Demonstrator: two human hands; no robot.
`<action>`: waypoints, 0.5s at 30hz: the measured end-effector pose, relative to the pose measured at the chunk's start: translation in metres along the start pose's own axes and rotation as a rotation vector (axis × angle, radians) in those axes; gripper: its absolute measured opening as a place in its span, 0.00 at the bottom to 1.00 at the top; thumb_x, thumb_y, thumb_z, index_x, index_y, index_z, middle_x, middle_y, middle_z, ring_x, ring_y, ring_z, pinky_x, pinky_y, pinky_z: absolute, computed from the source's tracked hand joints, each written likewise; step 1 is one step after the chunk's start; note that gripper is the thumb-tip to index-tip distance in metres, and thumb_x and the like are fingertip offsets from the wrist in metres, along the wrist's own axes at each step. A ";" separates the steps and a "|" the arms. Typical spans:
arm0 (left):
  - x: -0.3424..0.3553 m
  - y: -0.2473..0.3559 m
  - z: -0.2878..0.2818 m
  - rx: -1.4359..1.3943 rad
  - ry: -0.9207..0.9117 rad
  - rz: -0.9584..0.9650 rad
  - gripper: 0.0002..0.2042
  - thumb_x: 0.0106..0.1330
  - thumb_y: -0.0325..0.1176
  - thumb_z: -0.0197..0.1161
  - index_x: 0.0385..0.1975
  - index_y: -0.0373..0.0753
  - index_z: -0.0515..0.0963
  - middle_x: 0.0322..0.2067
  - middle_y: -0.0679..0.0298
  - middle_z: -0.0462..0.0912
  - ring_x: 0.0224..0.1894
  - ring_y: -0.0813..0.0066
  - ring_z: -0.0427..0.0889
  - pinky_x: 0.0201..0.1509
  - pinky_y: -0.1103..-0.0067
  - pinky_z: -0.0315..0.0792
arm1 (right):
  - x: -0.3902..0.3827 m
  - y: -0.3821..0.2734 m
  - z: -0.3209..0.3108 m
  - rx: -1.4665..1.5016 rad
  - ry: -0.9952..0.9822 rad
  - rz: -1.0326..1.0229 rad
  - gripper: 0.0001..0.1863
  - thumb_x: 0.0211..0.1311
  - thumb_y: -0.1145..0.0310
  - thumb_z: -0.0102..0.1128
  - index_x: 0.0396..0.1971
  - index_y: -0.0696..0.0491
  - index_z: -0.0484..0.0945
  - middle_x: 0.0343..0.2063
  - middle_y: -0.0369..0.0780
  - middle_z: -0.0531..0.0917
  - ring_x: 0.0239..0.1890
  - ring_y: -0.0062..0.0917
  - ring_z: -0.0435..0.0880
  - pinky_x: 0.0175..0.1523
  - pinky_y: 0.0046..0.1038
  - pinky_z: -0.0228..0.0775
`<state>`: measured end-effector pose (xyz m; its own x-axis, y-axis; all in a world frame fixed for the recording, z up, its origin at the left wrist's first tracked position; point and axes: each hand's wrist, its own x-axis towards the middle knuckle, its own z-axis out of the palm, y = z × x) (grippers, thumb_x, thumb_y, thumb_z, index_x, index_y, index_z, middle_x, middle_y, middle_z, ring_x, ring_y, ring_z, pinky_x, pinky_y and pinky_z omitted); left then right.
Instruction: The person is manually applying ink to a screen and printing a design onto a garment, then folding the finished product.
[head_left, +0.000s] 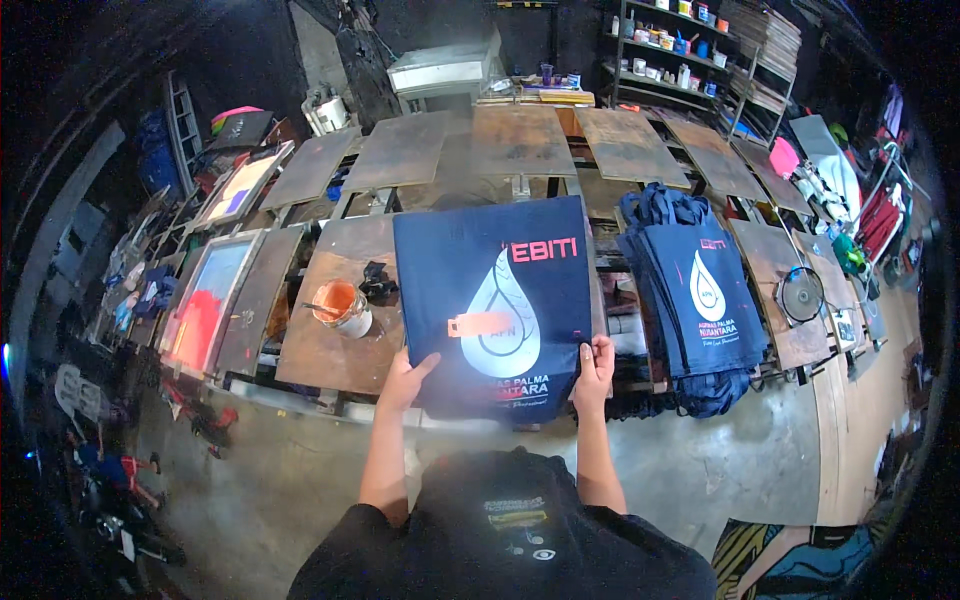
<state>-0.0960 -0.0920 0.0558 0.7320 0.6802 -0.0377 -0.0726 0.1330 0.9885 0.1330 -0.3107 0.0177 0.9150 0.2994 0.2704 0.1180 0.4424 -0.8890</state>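
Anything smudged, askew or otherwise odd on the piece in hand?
Yes: an orange patch cuts across the left side of the silvery drop print on the held navy panel. It looks odd because the matching drop on the navy bag at right lacks one. Whether it's ink or something stuck on, I can't tell.

The navy-blue rectangular panel [440,265] looks smooth with a soft sheen, its silvery-white drop-shaped print [500,292] glossier, while the stacked navy-blue cloth bags [668,320] look matt and creased. The brown rectangular wood-like boards [522,142] are matt, stained and rough-looking; the grey concrete floor [690,475] is smooth with a dull shine.
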 end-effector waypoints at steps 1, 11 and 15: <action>0.000 0.002 0.001 -0.047 -0.001 0.000 0.16 0.66 0.29 0.65 0.52 0.33 0.76 0.46 0.64 0.82 0.46 0.77 0.79 0.53 0.77 0.73 | 0.000 0.002 0.000 0.021 0.003 -0.017 0.06 0.68 0.78 0.54 0.41 0.53 0.69 0.33 0.28 0.69 0.35 0.10 0.65 0.42 0.15 0.59; -0.029 0.005 -0.011 -0.265 -0.006 -0.071 0.19 0.65 0.24 0.63 0.56 0.33 0.73 0.48 0.62 0.81 0.49 0.72 0.80 0.56 0.74 0.73 | -0.004 0.011 -0.007 0.099 -0.142 0.214 0.08 0.64 0.77 0.58 0.40 0.52 0.70 0.31 0.27 0.68 0.34 0.12 0.67 0.43 0.15 0.60; -0.071 -0.002 -0.021 -0.306 0.027 -0.085 0.22 0.61 0.20 0.64 0.57 0.33 0.73 0.54 0.58 0.79 0.56 0.65 0.79 0.62 0.68 0.71 | -0.017 0.012 0.012 0.160 -0.307 0.502 0.14 0.63 0.74 0.58 0.49 0.58 0.75 0.42 0.35 0.82 0.43 0.19 0.80 0.50 0.23 0.72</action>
<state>-0.1616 -0.1256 0.0530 0.7265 0.6755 -0.1262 -0.2153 0.3983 0.8916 0.1143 -0.2999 0.0072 0.6883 0.7236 -0.0517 -0.3801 0.2990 -0.8753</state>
